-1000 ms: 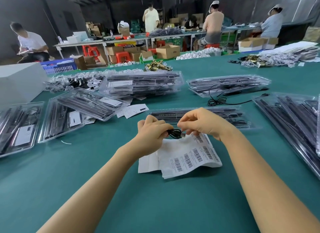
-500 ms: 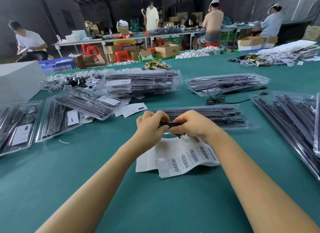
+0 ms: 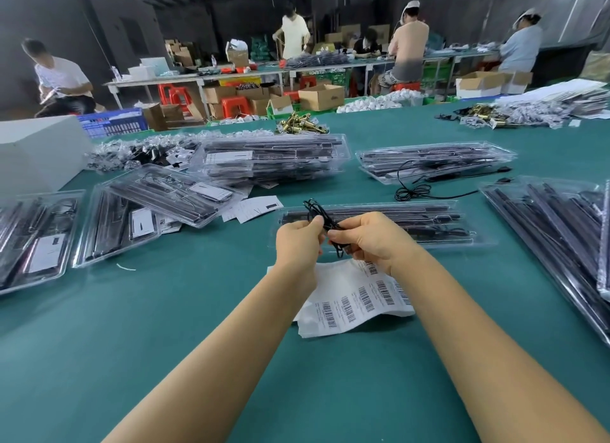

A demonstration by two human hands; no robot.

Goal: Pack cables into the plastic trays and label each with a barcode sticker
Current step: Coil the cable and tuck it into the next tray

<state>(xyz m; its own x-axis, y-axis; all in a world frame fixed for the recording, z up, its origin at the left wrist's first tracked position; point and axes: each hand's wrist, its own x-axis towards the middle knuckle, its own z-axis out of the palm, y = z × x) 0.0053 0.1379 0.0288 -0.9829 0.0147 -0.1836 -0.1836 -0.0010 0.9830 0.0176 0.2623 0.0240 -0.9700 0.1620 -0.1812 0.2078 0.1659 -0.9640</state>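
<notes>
A thin black cable (image 3: 325, 220), bundled in loops, is held above the green table by both hands. My left hand (image 3: 297, 243) pinches it from the left and my right hand (image 3: 371, 239) grips it from the right. Just behind the hands lies a clear plastic tray (image 3: 462, 239) with black parts in it. Under my wrists lies a crumpled white sheet of barcode stickers (image 3: 356, 297).
Stacks of filled clear trays lie at the left (image 3: 43, 244), centre back (image 3: 274, 160), back right (image 3: 435, 159) and far right (image 3: 558, 231). A loose black cable (image 3: 419, 188) trails on the table. A white box (image 3: 36, 152) stands far left. People work at tables behind.
Both hands have lifted the cable bundle up and away from the sticker sheet, toward the tray. Its loops now stick out above the hands.
</notes>
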